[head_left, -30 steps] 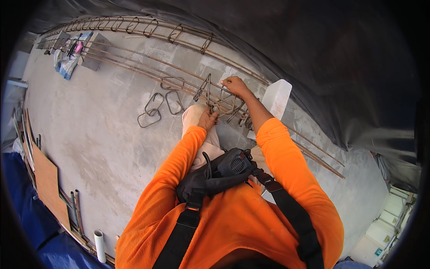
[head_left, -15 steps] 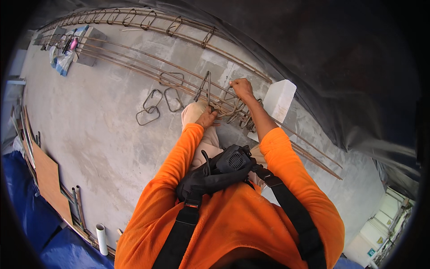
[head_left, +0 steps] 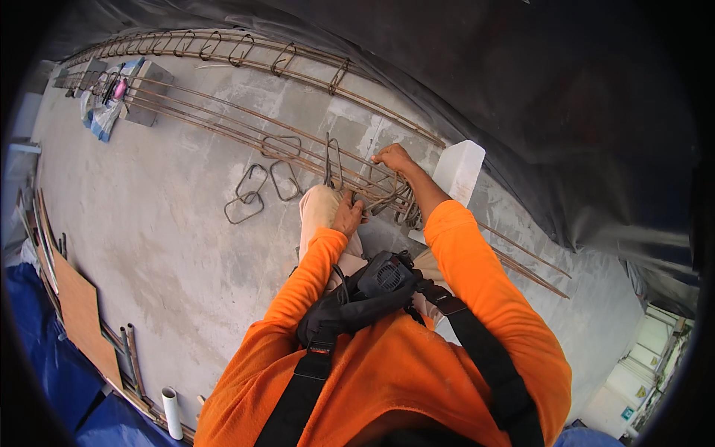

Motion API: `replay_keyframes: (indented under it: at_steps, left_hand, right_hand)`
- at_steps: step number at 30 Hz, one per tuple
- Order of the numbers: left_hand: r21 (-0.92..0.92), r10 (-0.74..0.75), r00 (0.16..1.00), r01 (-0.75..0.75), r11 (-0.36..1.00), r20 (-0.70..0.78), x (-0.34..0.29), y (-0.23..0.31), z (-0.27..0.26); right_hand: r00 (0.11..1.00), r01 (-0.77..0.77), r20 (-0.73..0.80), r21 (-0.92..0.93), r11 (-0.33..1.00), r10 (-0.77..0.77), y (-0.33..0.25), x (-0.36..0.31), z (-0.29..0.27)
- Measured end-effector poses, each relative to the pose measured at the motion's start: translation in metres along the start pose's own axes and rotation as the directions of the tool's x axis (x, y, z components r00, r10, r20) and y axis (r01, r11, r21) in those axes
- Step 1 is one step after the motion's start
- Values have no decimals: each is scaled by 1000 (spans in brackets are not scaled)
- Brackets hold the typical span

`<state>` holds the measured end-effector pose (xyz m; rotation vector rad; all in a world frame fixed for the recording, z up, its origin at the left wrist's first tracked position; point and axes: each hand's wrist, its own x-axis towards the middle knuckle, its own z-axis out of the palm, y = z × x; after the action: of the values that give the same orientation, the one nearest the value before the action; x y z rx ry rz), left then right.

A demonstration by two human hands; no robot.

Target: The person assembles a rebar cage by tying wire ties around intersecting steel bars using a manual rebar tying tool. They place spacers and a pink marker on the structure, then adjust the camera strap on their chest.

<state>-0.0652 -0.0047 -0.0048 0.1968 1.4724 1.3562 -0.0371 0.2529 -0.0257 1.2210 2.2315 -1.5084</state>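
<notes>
The long steel bars cross the concrete floor from a grey block near its far left corner to beyond a white block toward its right edge, with bent wire stirrups clustered around them. The left hand curls at the bars' near side below an upright stirrup; the right hand, fingers bent, is at their far side, though whether either grips anything cannot be told. Three loose stirrups lie left of the knee.
</notes>
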Motion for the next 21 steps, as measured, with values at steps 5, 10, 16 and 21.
replay_keyframes:
  at_steps: [5,10,16,21]
  left_hand:
    - [121,52,997,-59,991,61,2,6,-23]
    - [12,5,998,-6,1000,63,-4,-1,-23]
    - [29,19,997,-21,999,77,-2,-6,-31]
    - [45,-75,984,69,997,160,5,-5,-36]
  right_hand:
    - [999,37,-8,-21,999,-37,-5,-21,-5]
    - [998,26,63,75,997,-31,22,-5,5]
    - [999,39,-31,67,997,-37,9,-18,-3]
    - [984,-142,138,226,964,113,12,-16,-6]
